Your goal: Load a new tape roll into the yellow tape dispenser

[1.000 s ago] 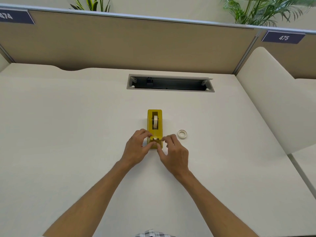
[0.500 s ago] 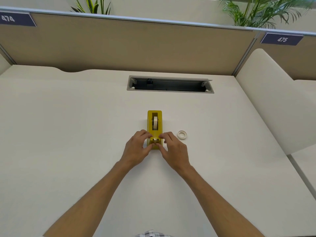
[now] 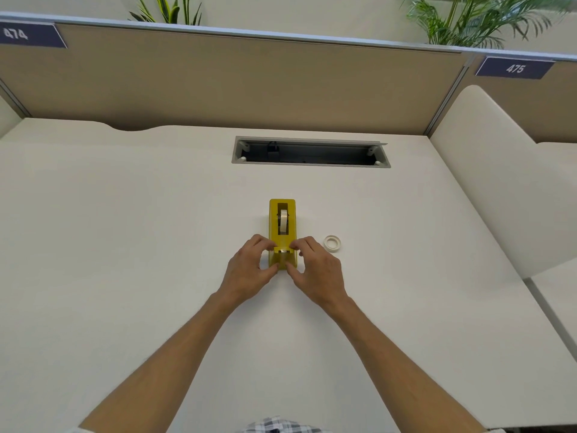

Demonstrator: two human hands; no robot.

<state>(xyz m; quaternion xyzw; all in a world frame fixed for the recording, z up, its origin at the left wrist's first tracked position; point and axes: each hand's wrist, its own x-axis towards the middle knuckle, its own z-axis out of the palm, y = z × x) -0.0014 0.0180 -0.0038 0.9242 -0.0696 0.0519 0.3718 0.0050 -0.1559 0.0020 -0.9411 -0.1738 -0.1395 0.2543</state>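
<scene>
The yellow tape dispenser (image 3: 282, 226) stands lengthwise in the middle of the white desk (image 3: 125, 245). A pale tape roll (image 3: 283, 222) sits upright in its slot. My left hand (image 3: 249, 270) grips the near end of the dispenser from the left, thumb at the front and fingers on top by the cutter. My right hand (image 3: 315, 271) holds the same end from the right, fingertips beside the cutter. A small white ring, an empty tape core (image 3: 332, 243), lies flat on the desk just right of my right hand.
An open cable tray slot (image 3: 310, 151) is cut into the desk behind the dispenser. A beige partition (image 3: 249, 82) closes the back, and a white side panel (image 3: 499, 182) rises at the right. Plants stand beyond the partition.
My right hand has closed in from the right onto the dispenser's near end, its fingers now at the cutter. My left hand has kept its grip.
</scene>
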